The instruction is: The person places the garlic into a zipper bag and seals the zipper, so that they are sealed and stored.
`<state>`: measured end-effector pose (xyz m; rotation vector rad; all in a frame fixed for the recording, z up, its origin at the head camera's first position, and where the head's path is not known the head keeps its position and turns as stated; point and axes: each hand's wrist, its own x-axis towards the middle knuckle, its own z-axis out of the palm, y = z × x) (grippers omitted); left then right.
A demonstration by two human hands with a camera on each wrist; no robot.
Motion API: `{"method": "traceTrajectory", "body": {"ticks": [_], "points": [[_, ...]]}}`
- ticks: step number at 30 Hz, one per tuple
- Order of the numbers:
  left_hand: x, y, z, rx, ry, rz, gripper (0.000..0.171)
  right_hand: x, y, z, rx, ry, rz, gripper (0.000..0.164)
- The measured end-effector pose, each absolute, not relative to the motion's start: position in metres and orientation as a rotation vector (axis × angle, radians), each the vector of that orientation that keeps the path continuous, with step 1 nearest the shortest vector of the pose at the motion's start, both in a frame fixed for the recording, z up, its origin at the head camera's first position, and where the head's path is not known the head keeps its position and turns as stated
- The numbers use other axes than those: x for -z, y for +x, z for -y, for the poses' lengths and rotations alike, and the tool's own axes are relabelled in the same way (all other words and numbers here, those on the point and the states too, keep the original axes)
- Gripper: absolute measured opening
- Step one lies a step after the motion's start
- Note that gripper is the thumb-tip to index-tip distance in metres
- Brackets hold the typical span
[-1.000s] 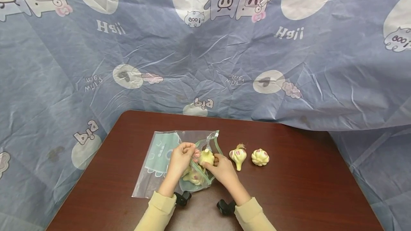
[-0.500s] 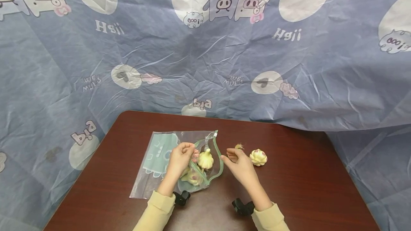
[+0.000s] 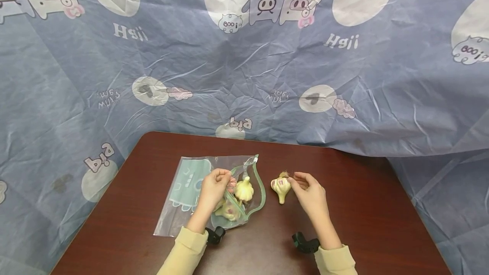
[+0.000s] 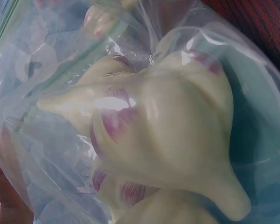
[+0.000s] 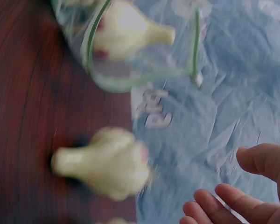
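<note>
My left hand [image 3: 214, 186] pinches the edge of a clear zip bag [image 3: 168, 222], whose green-rimmed mouth gapes to the right. One garlic bulb [image 3: 243, 191] sits in that mouth and another garlic bulb [image 3: 228, 211] lies lower in the bag. Through the plastic, the left wrist view shows several bulbs crowded together, one garlic bulb [image 4: 163, 121] closest. My right hand [image 3: 312, 194] is just right of a loose garlic bulb [image 3: 281, 186] with its roots pointing away. Thumb and fingers are parted in the right wrist view, with nothing between them. This hand hides the other loose bulb in the head view.
The bag lies on a dark red-brown table [image 3: 363, 215], left of the loose bulb. A pale green cartoon print [image 3: 191, 181] covers part of it. Behind the table hangs a blue patterned cloth [image 3: 229, 67]. A black wrist mount [image 3: 304, 243] sits under my right wrist.
My right hand has let go of the garlic bulb in the bag's mouth and moved right, past the nearer loose bulb to the farther one. My left hand stays at the bag.
</note>
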<state>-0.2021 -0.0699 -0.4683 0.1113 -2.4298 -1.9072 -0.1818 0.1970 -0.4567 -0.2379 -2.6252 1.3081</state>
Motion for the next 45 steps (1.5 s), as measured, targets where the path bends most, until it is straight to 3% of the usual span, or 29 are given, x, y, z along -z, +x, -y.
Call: {"method": "traceTrajectory", "body": {"ticks": [20,38,45], "points": [[0.466,-0.202,0.071,1.878,0.111,2.442,0.018,0.487,-0.189,-0.249,-1.185,-0.434,2.697,0.056],[0.47,-0.202,0.073,1.922,0.087,2.414,0.018,0.528,-0.209,-0.251,-1.237,-0.305,2.856,0.105],[0.472,-0.203,0.074,1.914,0.092,2.42,0.019,0.534,-0.213,-0.248,-1.174,-0.298,2.844,0.093]]}}
